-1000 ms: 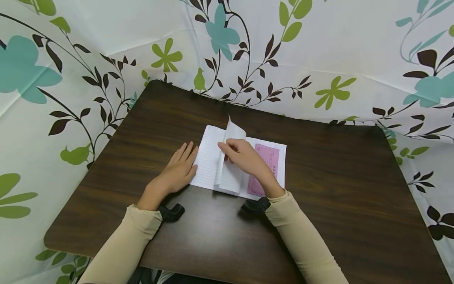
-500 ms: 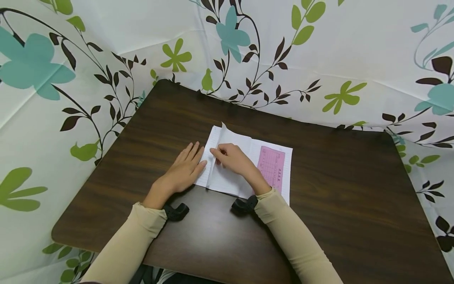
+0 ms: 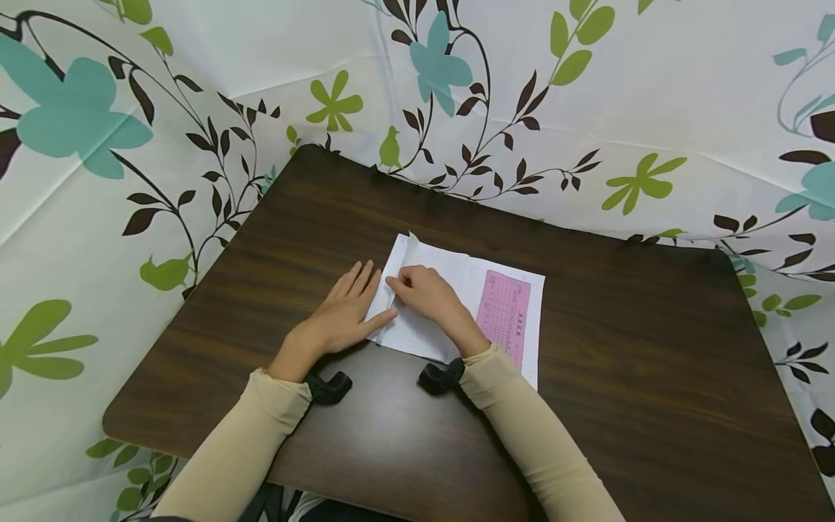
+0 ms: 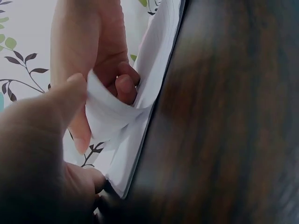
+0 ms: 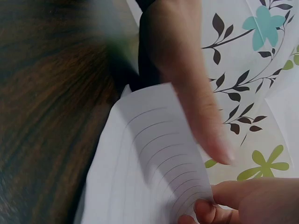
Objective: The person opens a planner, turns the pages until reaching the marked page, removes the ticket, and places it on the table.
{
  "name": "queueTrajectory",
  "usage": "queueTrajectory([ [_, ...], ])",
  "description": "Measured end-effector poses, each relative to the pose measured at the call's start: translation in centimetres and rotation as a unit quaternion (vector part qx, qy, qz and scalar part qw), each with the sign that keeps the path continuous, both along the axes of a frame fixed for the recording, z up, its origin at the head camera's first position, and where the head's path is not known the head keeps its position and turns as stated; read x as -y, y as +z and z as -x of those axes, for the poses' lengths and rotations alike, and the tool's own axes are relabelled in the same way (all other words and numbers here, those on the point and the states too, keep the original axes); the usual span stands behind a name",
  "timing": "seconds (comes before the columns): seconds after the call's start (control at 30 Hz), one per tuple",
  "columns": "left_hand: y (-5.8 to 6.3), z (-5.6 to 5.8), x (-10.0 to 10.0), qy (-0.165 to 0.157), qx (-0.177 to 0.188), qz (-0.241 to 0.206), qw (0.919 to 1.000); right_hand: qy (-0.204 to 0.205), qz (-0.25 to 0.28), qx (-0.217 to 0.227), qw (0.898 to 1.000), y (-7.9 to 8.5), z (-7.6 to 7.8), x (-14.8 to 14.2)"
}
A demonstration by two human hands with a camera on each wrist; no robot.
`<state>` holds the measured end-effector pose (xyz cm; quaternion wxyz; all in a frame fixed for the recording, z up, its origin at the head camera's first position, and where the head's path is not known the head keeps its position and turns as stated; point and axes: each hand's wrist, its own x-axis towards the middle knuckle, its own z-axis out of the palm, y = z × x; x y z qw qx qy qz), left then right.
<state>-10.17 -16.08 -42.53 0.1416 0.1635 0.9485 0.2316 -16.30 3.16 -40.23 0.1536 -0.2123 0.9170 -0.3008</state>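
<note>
An open notebook (image 3: 481, 266) with lined white pages lies near the middle of the table, a pink printed panel (image 3: 507, 312) on its right side. My right hand (image 3: 427, 293) pinches the free edge of a page (image 5: 154, 144), which curves up over the left side in both wrist views. Spread flat, my left hand (image 3: 342, 312) lies at the notebook's left edge, thumb reaching over the page's lower corner. In the left wrist view, the left thumb (image 4: 74, 93) is right beside the raised page edge.
The dark wood-grain table (image 3: 652, 362) extends widely around the notebook. A white cloth (image 3: 522, 43) with leaf and flower prints hangs behind and at the sides. Black wrist devices (image 3: 330, 388) sit below both hands.
My right hand has carried the page leftward and down, so it now lies lower over the left side. The left hand stays by the left edge, its thumb now over the page.
</note>
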Motion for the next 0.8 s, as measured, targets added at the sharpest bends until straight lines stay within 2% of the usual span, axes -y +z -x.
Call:
queueTrajectory([
  [0.37, 0.3, -0.14, 0.03, -0.017, -0.017, 0.001, 0.9997, 0.001, -0.036, -0.028, 0.999, -0.02, -0.3, 0.43],
  [0.63, 0.21, -0.18, -0.05, -0.01, -0.019, -0.002, 0.9998, 0.003, -0.041, -0.029, 0.999, -0.04, -0.37, 0.29],
  [0.8, -0.46, 0.1, 0.11, -0.012, -0.017, -0.004, 0.9998, 0.01, -0.04, -0.02, 0.999, 0.03, -0.44, 0.11],
])
